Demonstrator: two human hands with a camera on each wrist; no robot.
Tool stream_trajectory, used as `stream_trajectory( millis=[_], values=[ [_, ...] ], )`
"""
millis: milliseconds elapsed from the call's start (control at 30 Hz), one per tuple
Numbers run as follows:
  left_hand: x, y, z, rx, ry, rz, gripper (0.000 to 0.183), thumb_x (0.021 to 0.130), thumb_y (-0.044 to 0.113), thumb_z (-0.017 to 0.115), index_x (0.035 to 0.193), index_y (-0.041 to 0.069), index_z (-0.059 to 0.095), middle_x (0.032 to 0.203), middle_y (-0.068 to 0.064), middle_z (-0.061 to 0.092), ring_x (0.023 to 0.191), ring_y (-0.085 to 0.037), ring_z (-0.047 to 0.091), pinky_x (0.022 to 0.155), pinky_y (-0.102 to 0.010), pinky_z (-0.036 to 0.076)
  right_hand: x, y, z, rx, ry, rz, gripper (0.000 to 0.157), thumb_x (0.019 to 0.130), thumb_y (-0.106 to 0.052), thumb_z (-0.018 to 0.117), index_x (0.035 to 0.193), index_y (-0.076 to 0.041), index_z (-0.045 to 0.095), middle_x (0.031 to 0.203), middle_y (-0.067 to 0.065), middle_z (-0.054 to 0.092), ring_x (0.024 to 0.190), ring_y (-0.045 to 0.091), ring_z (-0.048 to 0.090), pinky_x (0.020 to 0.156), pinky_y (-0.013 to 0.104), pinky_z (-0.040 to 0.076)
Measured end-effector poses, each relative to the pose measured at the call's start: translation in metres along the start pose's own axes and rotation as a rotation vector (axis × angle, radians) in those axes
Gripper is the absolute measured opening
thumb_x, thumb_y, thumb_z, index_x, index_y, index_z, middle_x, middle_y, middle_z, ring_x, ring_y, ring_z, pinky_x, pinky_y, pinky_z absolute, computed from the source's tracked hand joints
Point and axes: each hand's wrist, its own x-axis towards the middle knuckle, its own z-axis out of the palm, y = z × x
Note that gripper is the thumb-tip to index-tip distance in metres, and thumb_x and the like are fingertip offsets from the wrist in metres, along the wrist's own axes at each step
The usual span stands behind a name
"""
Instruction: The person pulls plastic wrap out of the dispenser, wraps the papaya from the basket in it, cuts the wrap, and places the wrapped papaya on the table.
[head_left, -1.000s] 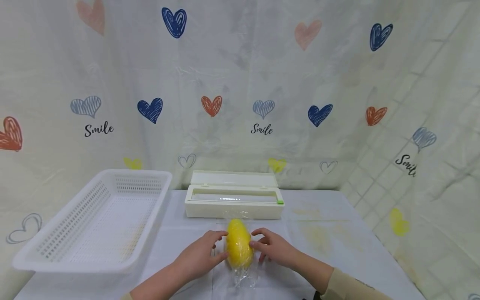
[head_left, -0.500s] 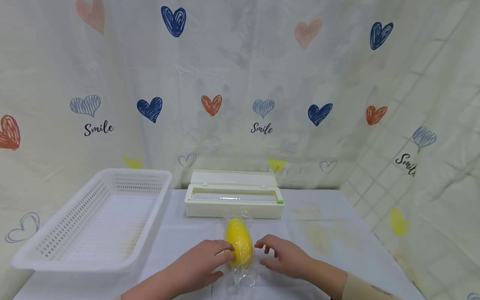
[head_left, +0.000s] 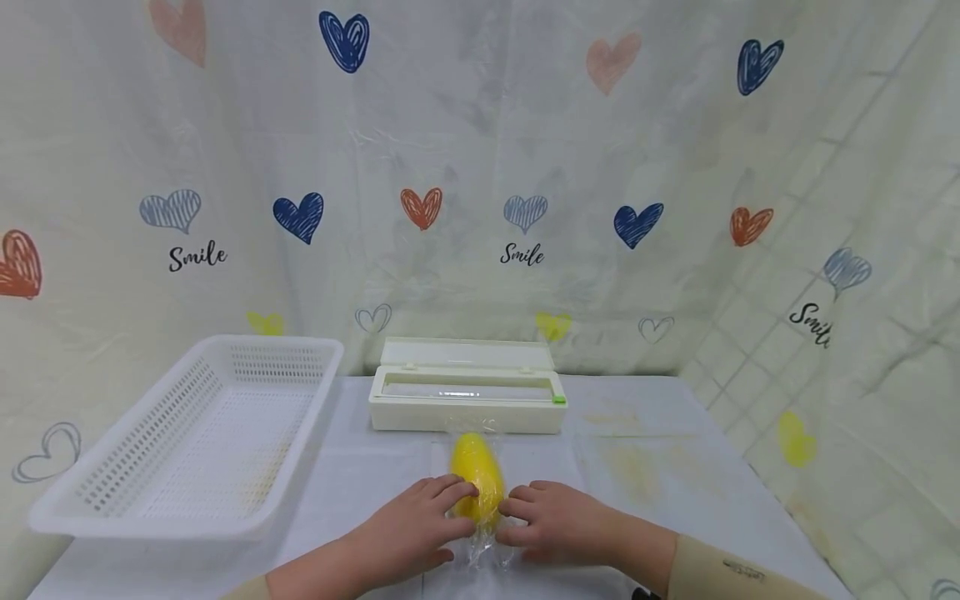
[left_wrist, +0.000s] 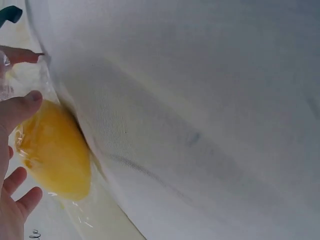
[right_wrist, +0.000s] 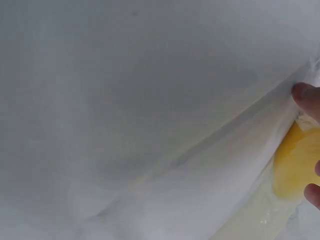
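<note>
A yellow mango-shaped fruit (head_left: pixel 480 471) lies lengthwise on the cloth-covered table, wrapped in clear plastic film. The film's near end (head_left: pixel 482 546) is bunched and crinkled. My left hand (head_left: pixel 412 527) rests at the fruit's left side, its fingertips overlapping the yellow skin. In the left wrist view the thumb (left_wrist: pixel 25 107) lies over the fruit (left_wrist: pixel 57 150), well apart from the other fingers. My right hand (head_left: pixel 558 523) is at the lower right side, fingertips right at the film. The right wrist view shows its thumb (right_wrist: pixel 307 97) and a fingertip (right_wrist: pixel 312 195) spread around the fruit (right_wrist: pixel 295 160).
Just behind the fruit stands a white cling film dispenser (head_left: pixel 465 417), lid raised, with a roll inside and a green slider (head_left: pixel 559 400). A large white perforated basket (head_left: pixel 150 527) occupies the left side. A heart-printed curtain (head_left: pixel 465 125) hangs at the back and right.
Both hands drew toward the fruit's near end. The right hand first moved off to the right, then came back in against the film. The fruit has hardly moved.
</note>
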Motion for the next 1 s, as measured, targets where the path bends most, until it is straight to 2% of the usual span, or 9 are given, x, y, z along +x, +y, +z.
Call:
stream_trajectory(
  millis=[133, 233, 333, 500, 667, 800, 900, 1000],
  values=[
    [0.003, 0.0, 0.001, -0.028, -0.006, -0.028, 0.037, 0.079, 0.036, 0.084, 0.112, 0.037, 0.065, 0.141, 0.005, 0.05, 0.127, -0.019, 0.048, 0.104, -0.038, 0.045, 0.003, 0.0, -0.001, -0.021, -0.021, -0.022, 0.038, 0.092, -0.039, 0.07, 0.126, -0.035, 0.054, 0.125, -0.01, 0.056, 0.111, 0.008, 0.052, 0.094, 0.022, 0.049],
    [0.004, 0.001, 0.003, -0.031, 0.019, -0.038, 0.029, 0.082, 0.034, 0.082, 0.107, 0.036, 0.067, 0.139, 0.005, 0.052, 0.126, -0.018, 0.049, 0.103, -0.037, 0.046, 0.004, 0.001, 0.0, -0.05, -0.012, -0.024, 0.031, 0.093, -0.039, 0.07, 0.12, -0.034, 0.057, 0.119, -0.01, 0.057, 0.105, 0.008, 0.052, 0.091, 0.02, 0.049],
    [0.005, 0.002, 0.005, -0.049, 0.045, -0.044, 0.019, 0.086, 0.033, 0.078, 0.102, 0.034, 0.068, 0.137, 0.005, 0.053, 0.126, -0.018, 0.05, 0.103, -0.036, 0.046, 0.004, 0.003, 0.003, -0.028, 0.003, 0.001, 0.024, 0.093, -0.038, 0.07, 0.115, -0.034, 0.062, 0.114, -0.011, 0.057, 0.1, 0.007, 0.052, 0.089, 0.018, 0.048],
    [0.005, 0.002, 0.008, -0.108, 0.082, -0.081, 0.002, 0.094, 0.03, 0.069, 0.095, 0.03, 0.07, 0.135, 0.006, 0.056, 0.125, -0.016, 0.052, 0.103, -0.036, 0.046, 0.005, 0.004, 0.004, 0.187, 0.071, 0.119, 0.014, 0.09, -0.032, 0.074, 0.104, -0.031, 0.069, 0.111, -0.012, 0.06, 0.097, 0.004, 0.055, 0.089, 0.018, 0.049],
    [0.004, -0.001, 0.005, -0.252, 0.081, -0.159, 0.006, 0.095, 0.023, 0.064, 0.09, 0.026, 0.064, 0.132, 0.008, 0.058, 0.122, -0.012, 0.054, 0.102, -0.034, 0.046, 0.003, 0.003, 0.001, 0.485, 0.165, 0.25, 0.008, 0.092, -0.025, 0.071, 0.097, -0.027, 0.065, 0.11, -0.013, 0.062, 0.099, 0.003, 0.059, 0.09, 0.023, 0.051],
    [0.003, -0.003, 0.0, -0.369, 0.041, -0.249, 0.012, 0.097, 0.021, 0.059, 0.088, 0.028, 0.054, 0.131, 0.01, 0.058, 0.123, -0.011, 0.054, 0.103, -0.035, 0.046, 0.003, 0.003, -0.002, 0.689, 0.191, 0.342, 0.007, 0.096, -0.023, 0.067, 0.099, -0.027, 0.063, 0.109, -0.015, 0.063, 0.101, 0.003, 0.059, 0.091, 0.027, 0.052],
    [0.004, -0.004, -0.002, -0.422, 0.004, -0.305, 0.012, 0.098, 0.023, 0.057, 0.089, 0.029, 0.051, 0.131, 0.01, 0.058, 0.124, -0.011, 0.053, 0.104, -0.036, 0.045, 0.005, 0.003, -0.003, 0.762, 0.177, 0.384, 0.01, 0.095, -0.026, 0.068, 0.104, -0.027, 0.062, 0.108, -0.016, 0.062, 0.099, 0.006, 0.059, 0.087, 0.028, 0.053],
    [0.003, -0.005, -0.004, -0.443, -0.028, -0.321, 0.01, 0.095, 0.026, 0.06, 0.093, 0.029, 0.051, 0.133, 0.01, 0.056, 0.124, -0.01, 0.052, 0.104, -0.035, 0.045, 0.008, 0.001, -0.005, 0.734, 0.129, 0.418, 0.02, 0.092, -0.035, 0.072, 0.107, -0.03, 0.061, 0.109, -0.019, 0.06, 0.098, 0.007, 0.058, 0.085, 0.027, 0.053]
  ],
)
